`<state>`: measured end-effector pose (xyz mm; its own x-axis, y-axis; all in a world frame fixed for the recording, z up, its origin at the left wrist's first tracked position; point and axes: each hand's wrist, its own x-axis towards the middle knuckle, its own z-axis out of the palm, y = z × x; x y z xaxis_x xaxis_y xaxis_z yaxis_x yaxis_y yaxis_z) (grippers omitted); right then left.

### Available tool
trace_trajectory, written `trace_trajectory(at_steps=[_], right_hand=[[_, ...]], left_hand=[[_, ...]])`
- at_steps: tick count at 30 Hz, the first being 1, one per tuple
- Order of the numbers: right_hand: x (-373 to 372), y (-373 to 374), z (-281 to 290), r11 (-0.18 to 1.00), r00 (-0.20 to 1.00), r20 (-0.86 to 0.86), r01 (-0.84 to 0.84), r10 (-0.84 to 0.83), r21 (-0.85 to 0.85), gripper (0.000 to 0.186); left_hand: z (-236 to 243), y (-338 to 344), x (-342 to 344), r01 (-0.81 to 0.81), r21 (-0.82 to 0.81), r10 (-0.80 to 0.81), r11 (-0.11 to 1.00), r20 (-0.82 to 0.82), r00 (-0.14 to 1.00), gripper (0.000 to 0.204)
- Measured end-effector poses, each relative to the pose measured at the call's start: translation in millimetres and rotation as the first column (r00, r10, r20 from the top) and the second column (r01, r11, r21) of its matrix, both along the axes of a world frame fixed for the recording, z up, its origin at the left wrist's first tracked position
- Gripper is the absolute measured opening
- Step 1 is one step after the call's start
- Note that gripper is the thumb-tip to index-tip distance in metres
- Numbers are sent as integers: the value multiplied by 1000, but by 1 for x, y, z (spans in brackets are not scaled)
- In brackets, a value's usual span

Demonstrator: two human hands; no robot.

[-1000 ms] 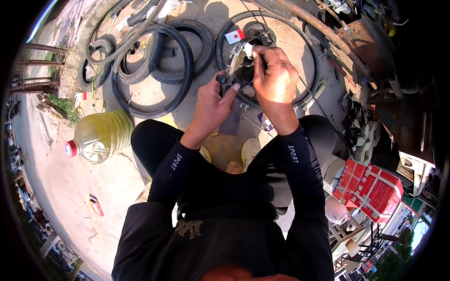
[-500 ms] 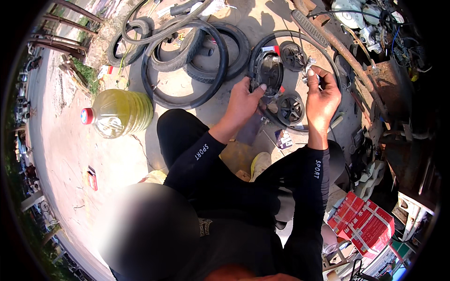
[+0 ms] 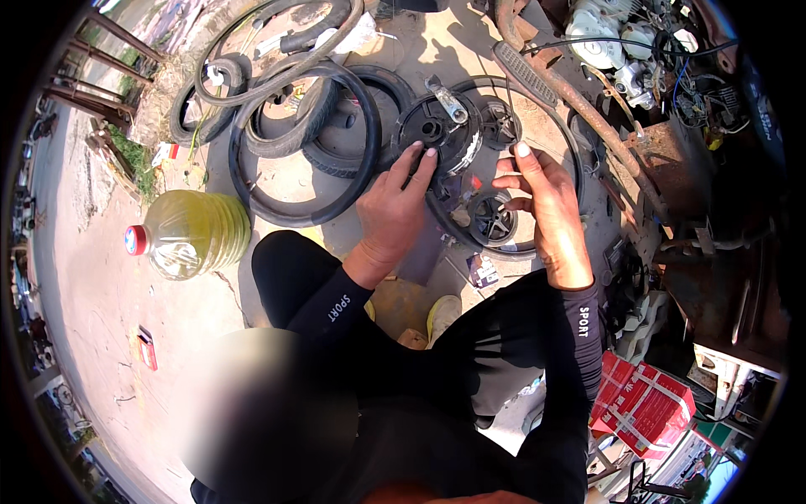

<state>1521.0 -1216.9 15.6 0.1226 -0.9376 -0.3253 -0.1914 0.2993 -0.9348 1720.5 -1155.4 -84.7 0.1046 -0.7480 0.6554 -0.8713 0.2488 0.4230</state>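
Observation:
A round black brake plate (image 3: 411, 126) with a central hub hole and a shiny metal lever arm (image 3: 452, 105) is in front of me. My left hand (image 3: 388, 214) has its thumb and forefinger together at the plate's near rim; its other fingers are curled and partly hidden. Right of the plate, apart from it, is my right hand (image 3: 546, 197), thumb raised and fingers loosely bent with gaps between them, nothing visible in it. Beyond and below the plate lie a small black spoked wheel (image 3: 491, 217) and another wheel (image 3: 501, 124) inside a black tyre ring (image 3: 579, 160).
Several tyres and tubes (image 3: 374, 160) lie at the upper left. A large jug of yellowish liquid (image 3: 197, 235) rests on its side at my left. Rusty pipes (image 3: 621, 139), engine parts (image 3: 600, 38) and a strapped red box (image 3: 642, 403) crowd the right side.
The brake plate has turned over, now showing its lever side, and sits further left in view. My right hand has moved down and its pinch on a small shiny piece has opened.

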Motion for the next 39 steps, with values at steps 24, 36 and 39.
trace_trajectory(at_steps=[24, 36, 39], right_hand=[[-2, 53, -70, 981, 950, 249, -181, 191, -64, 26], [-39, 11, -13, 899, 945, -298, -9, -136, -439, 53], [-23, -2, -4, 866, 958, -285, -122, -25, -485, 51]], left_hand=[[18, -14, -6, 854, 75, 222, 515, -974, -48, 33], [20, 8, -6, 623, 350, -110, 700, -809, 578, 27], [15, 7, -3, 595, 300, -222, 745, -730, 646, 27]])
